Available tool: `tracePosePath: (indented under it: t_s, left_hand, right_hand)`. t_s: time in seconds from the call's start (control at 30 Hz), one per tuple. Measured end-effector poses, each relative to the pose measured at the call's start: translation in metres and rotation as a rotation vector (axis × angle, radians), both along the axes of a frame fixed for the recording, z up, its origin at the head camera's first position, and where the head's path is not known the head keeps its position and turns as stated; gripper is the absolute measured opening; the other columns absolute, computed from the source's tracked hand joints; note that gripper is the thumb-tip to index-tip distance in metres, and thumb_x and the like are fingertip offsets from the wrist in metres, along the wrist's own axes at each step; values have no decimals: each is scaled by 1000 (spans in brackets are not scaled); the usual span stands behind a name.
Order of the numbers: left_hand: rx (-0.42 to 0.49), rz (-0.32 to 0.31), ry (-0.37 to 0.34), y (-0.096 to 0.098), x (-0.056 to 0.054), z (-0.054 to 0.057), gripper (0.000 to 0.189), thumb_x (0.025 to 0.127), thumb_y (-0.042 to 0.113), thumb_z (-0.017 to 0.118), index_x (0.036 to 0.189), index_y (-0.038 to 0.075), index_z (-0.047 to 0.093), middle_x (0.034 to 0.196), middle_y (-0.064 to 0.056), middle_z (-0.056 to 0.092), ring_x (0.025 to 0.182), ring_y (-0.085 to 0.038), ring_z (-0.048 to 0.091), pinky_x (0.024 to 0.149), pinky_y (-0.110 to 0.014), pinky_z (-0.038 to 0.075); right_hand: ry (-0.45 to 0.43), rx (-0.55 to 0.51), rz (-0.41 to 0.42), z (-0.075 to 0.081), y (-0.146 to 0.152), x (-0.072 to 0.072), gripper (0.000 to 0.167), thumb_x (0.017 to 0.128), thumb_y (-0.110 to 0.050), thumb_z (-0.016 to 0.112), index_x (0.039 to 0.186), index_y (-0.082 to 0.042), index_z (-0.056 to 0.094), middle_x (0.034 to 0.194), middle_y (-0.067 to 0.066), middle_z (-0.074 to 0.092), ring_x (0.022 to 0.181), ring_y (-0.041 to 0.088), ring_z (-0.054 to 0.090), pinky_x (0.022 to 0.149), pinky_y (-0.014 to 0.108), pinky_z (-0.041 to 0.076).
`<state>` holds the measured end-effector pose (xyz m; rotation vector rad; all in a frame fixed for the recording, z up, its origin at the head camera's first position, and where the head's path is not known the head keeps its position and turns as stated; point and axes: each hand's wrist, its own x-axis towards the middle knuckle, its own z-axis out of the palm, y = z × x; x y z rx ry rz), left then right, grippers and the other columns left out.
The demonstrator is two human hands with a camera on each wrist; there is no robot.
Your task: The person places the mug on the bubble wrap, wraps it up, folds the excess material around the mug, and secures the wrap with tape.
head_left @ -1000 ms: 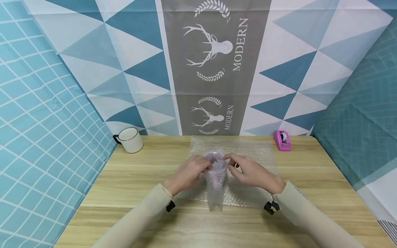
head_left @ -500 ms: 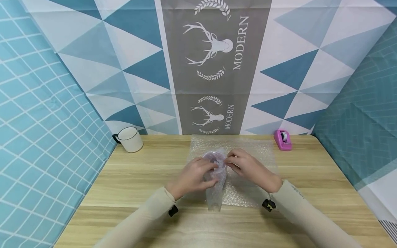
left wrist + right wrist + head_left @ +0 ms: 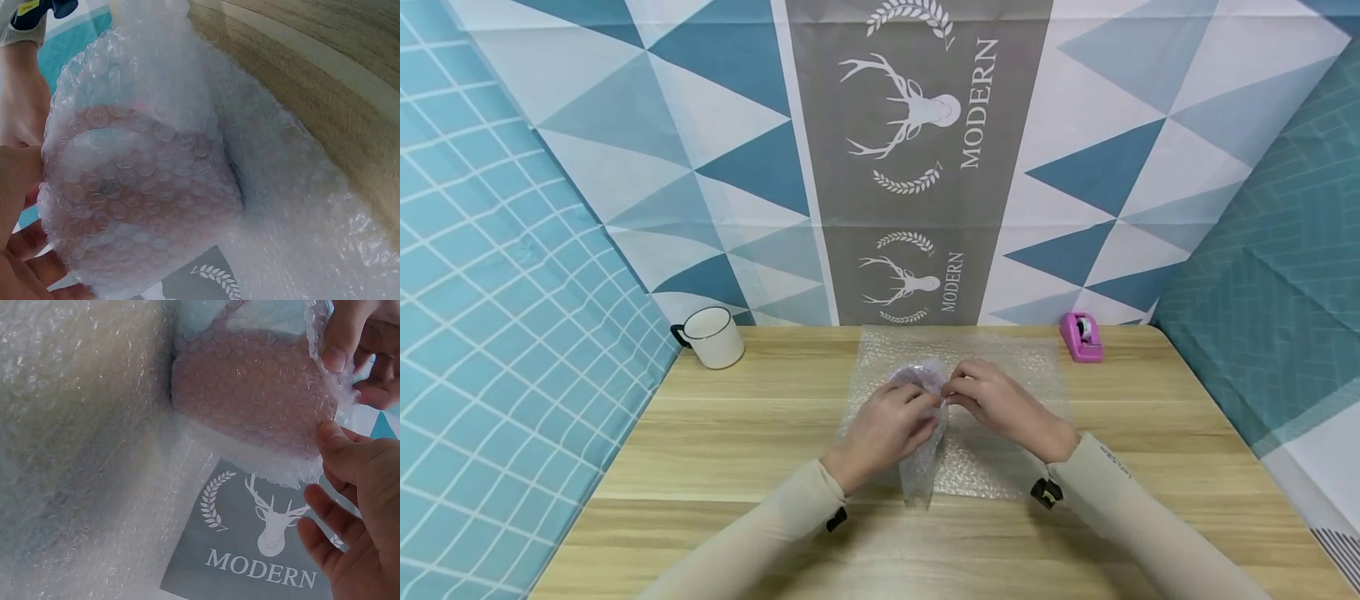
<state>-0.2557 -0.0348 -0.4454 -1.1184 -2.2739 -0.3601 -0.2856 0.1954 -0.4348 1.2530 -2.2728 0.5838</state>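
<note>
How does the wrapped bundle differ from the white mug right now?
The wrapped bundle is covered in bubble wrap, with pink showing through; the white mug is uncovered, with a dark rim and black handle. The left hand and right hand are on the bundle, while neither touches the mug. The bundle is at the bubble-wrap sheet mid-table; the mug stands near the back-left corner. Both are on the wooden table.

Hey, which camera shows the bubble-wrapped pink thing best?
Right wrist: the bubble-wrapped pink thing shows its color most strongly there. Left wrist shows it large but paler; head shows it small, partly behind the left hand.
</note>
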Motion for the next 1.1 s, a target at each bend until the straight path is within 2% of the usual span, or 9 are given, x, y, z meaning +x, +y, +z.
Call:
tracePosePath:
  t_s: [0.07,0.2,0.4,0.53,0.67,0.77,0.9,1.0,1.1]
  left_hand:
    - [-8,-7,15,-1,1,0,25,89,23,80,111,14,73,98,0,76,87,-15,72,92,-38,60]
    - [6,13,-5,0,2,-1,19,91,24,78,107,14,77,96,0,79,85,-14,74,96,-43,60]
    - [-17,124,-14,4,4,-5,24,89,34,77,99,13,69,81,3,75,72,-12,72,99,-44,58]
    - [-17,120,-22,8,4,-5,22,90,36,77,96,16,70,81,6,76,71,-11,72,97,-42,59]
    - [-11,93,-44,9,5,-6,19,92,37,76,99,19,74,85,7,78,75,-10,74,96,-42,59]
    - [9,111,-64,8,7,-7,27,91,39,78,101,15,71,78,6,74,68,-9,70,94,-39,59]
    - [33,137,-71,6,8,-7,31,90,39,79,98,14,63,70,6,66,58,-9,60,87,-35,60]
    - [32,99,-49,6,7,-5,23,92,33,78,100,15,67,75,5,72,64,-9,67,89,-37,60]
    - [25,41,-25,6,6,-4,18,92,26,78,106,17,70,86,5,77,76,-12,74,96,-42,59]
  right_hand:
    - [14,5,5,1,0,-2,13,85,-7,81,98,-10,78,92,0,67,87,15,64,79,31,59]
    - [48,22,5,1,-1,-3,15,84,-9,81,98,-11,78,90,-1,67,85,15,63,77,31,58]
    - [48,42,-30,-3,7,0,26,85,-7,81,110,-6,74,92,3,69,83,16,65,76,32,60]
    - [-21,64,-126,-11,25,5,34,88,-7,77,121,0,68,93,6,71,84,17,67,79,37,62]
    - [-95,93,-220,-21,53,6,32,91,-8,74,121,1,67,94,9,72,85,20,69,82,42,62]
    - [-145,109,-279,-26,75,4,31,92,-6,72,121,3,66,97,12,74,87,22,70,82,45,62]
    - [-266,95,-366,-24,106,1,34,95,-6,69,128,2,62,103,16,73,88,22,71,75,40,63]
    - [-342,72,-437,-21,128,-3,38,98,-7,66,134,2,57,107,21,72,89,24,71,70,39,62]
    - [-387,63,-499,-19,147,-8,38,99,-7,64,134,4,55,109,24,69,92,31,70,74,47,62]
